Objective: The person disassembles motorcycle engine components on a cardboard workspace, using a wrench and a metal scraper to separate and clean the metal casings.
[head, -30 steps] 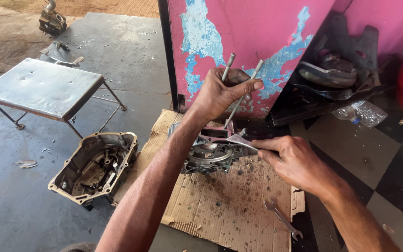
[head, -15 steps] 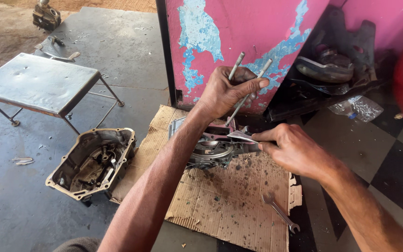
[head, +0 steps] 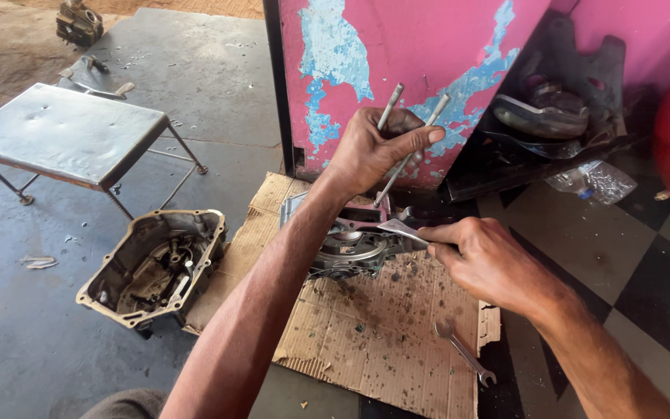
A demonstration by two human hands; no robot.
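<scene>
The engine case (head: 354,244) sits on a sheet of cardboard (head: 381,326) on the floor, near a pink wall (head: 420,54). The left hand (head: 374,147) has its fingers closed around two long studs (head: 409,155) that rise from the case. The right hand (head: 490,260) pinches a flat metal tool (head: 401,229) against the case. A wrench (head: 465,353) lies on the cardboard, and an open engine cover (head: 157,264) lies to the left.
</scene>
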